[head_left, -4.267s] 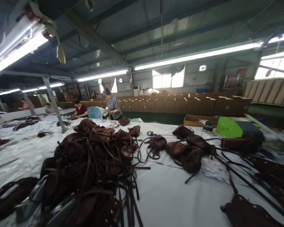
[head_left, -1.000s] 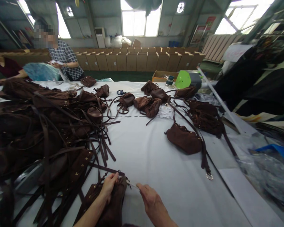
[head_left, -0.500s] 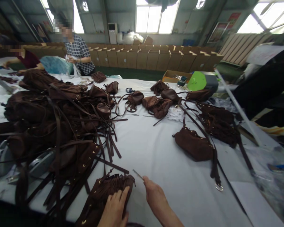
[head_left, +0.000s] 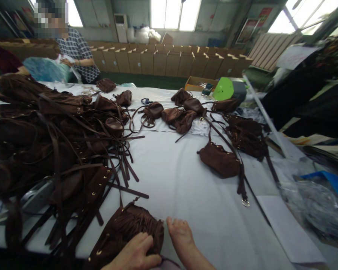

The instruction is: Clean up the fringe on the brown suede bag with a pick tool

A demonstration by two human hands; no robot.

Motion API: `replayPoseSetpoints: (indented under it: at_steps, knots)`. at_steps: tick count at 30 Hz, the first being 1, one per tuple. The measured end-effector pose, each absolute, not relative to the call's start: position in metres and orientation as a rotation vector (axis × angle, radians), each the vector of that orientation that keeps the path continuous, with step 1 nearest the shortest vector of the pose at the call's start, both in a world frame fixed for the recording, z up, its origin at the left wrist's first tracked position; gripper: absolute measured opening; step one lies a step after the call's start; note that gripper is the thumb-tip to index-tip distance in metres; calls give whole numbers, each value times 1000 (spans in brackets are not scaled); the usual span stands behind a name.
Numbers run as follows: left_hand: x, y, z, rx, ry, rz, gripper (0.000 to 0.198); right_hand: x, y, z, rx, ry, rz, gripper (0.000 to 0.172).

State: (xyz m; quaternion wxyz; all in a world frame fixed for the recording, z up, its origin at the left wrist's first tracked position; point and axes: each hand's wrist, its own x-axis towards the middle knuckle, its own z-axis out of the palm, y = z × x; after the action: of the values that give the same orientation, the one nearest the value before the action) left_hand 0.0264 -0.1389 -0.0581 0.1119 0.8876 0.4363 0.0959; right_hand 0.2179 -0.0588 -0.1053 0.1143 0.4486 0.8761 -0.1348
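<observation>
Our right hand has settled at the fringed bag's edge, bottom centre, seemingly curled; we cannot tell its grip. Left hand lies flat, holding nothing; bare tablecloth above.

One left hand, one right hand, one fringed bag, two co-workers, one green lid

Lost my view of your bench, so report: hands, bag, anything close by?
Left hand flat on the fringed bag. Right hand curled on the table cloth, at the bag's edge. Strap pile close on the left.
</observation>
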Motion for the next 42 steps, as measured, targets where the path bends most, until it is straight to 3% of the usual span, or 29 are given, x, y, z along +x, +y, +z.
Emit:
replayPoseSetpoints:
  at_steps: [7, 11, 14, 18, 23, 25, 27, 31, 36, 42]
  knots:
    - [29, -137, -63, 2560, 1271, 287, 10, 242, -15, -127, 1602, 2433, -425, 23]
    - [32, -136, -63, 2514, 1239, 264, 7, 242, -17, -131, 1717, 2352, -542, 25]
    - [33, -133, -60, 2510, 1216, 183, 8, 241, -20, -134, 1825, 2297, -683, 30]
    - [31, -131, -57, 2477, 1236, 152, 9, 245, -9, -130, 1902, 2267, -1050, 18]
    - [25, -134, -63, 2338, 1308, 165, 19, 264, 8, -100, 1867, 2289, -1530, 44]
    - [25, -135, -66, 2322, 1355, 164, 21, 265, 0, -83, 1782, 2327, -1634, 40]
    - [28, -133, -67, 2371, 1358, 165, 21, 257, -16, -68, 1522, 2484, -1509, 31]
    - [30, -131, -58, 2537, 1332, 178, 18, 222, -45, -56, 989, 2645, -768, 40]
    - [27, -134, -49, 2404, 1346, 174, 25, 202, -44, -72, 999, 2640, -562, 24]
    - [27, -131, -61, 2139, 1369, 127, 47, 219, -33, -107, 1276, 2528, -352, 37]
